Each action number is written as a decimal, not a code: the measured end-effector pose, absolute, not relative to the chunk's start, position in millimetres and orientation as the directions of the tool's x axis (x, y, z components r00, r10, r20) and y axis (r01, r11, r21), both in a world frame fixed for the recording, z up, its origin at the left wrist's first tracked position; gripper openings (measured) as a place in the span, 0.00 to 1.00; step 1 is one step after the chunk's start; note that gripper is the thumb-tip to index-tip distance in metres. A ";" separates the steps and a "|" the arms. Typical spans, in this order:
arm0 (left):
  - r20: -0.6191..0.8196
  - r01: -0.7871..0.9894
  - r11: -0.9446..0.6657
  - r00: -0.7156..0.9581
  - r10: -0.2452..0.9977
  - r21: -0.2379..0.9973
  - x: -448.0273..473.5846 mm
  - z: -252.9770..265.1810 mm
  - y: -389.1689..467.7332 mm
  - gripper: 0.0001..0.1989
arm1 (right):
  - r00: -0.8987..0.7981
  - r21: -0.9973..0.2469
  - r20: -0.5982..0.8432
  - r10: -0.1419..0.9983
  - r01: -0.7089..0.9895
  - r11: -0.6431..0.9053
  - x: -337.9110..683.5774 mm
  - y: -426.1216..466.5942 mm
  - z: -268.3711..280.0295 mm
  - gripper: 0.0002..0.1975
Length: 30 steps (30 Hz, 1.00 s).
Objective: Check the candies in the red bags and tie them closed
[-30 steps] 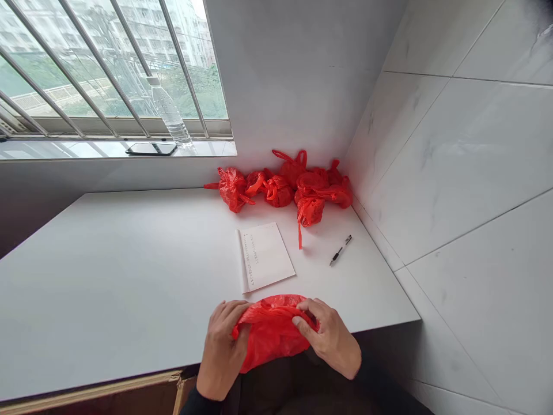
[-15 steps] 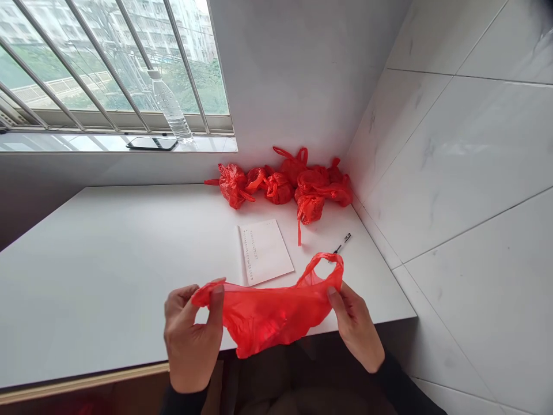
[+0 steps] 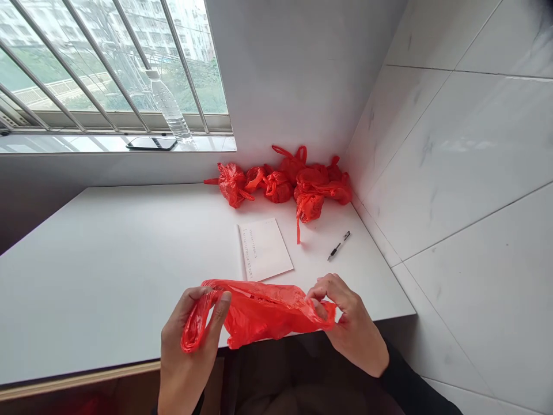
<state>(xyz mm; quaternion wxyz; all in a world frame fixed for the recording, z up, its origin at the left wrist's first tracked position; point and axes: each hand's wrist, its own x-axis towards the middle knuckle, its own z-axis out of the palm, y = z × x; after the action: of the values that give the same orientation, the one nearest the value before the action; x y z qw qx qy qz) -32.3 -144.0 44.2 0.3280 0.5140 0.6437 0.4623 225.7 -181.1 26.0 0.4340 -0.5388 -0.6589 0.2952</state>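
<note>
A thin red plastic bag (image 3: pixel 272 314) is stretched between my two hands over the near edge of the table. My left hand (image 3: pixel 188 340) is closed on its left end, thumb in front, and a handle loop hangs beside the thumb. At the opposite end, my right hand (image 3: pixel 352 320) grips the bag near its upper rim, with the fingers partly behind the translucent film. The bag's mouth shows as a narrow gap along the top. Just beyond the bag lies a white booklet (image 3: pixel 265 248) with small print.
Several knotted red bags (image 3: pixel 309 187) are heaped against the back wall. A black pen (image 3: pixel 338 246) lies right of the booklet on the white table (image 3: pixel 129 259). On the sill of the barred window stand a water bottle (image 3: pixel 169 109) and a flat phone (image 3: pixel 151 144). A tiled wall (image 3: pixel 466 173) borders the right.
The right handle loop, upright before, has dropped out of sight, and my right fingers now reach over the bag's rim. The left handle loop now hangs down by my thumb. The pen is uncovered.
</note>
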 end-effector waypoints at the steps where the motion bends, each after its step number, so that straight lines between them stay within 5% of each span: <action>1: 0.026 0.310 0.062 -0.271 0.962 0.949 -32.7 46.2 -142.8 0.16 | -0.025 -0.880 0.243 0.970 0.414 0.231 226.5 -180.1 30.5 0.09; 8: -0.199 -0.080 0.187 -0.190 0.961 0.979 -40.4 56.1 -146.5 0.30 | 0.207 -0.990 0.143 0.968 0.043 0.137 241.8 -188.0 36.7 0.07; 12: -0.293 -0.041 0.291 -0.123 0.948 0.956 -39.3 50.7 -156.7 0.34 | 0.192 -0.992 0.065 0.979 -0.096 0.085 247.3 -195.7 34.4 0.09; 16: -0.377 -0.032 0.378 -0.193 0.906 0.925 -39.5 43.5 -166.3 0.27 | 0.172 -0.994 0.057 0.984 -0.087 0.073 252.3 -201.3 37.2 0.10; 23: -0.001 0.070 0.016 -0.211 0.978 0.997 -47.8 47.8 -173.8 0.18 | 0.179 -0.997 0.064 0.982 0.044 0.057 257.5 -207.6 49.7 0.12; 27: 0.043 0.032 -0.038 -0.151 0.988 0.999 -46.8 57.4 -176.8 0.14 | 0.177 -0.988 0.071 0.982 0.150 0.045 257.2 -212.7 55.8 0.10; 30: 0.053 0.003 -0.053 -0.062 0.997 0.999 -46.2 59.8 -180.6 0.12 | 0.230 -0.933 0.268 0.936 0.305 0.192 249.2 -224.0 67.1 0.13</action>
<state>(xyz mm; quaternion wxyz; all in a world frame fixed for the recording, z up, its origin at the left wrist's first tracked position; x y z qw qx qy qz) -46.2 -180.6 59.8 0.4704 0.4978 0.5022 0.5280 249.2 -224.0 67.1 0.5432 -0.5656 -0.5485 0.2900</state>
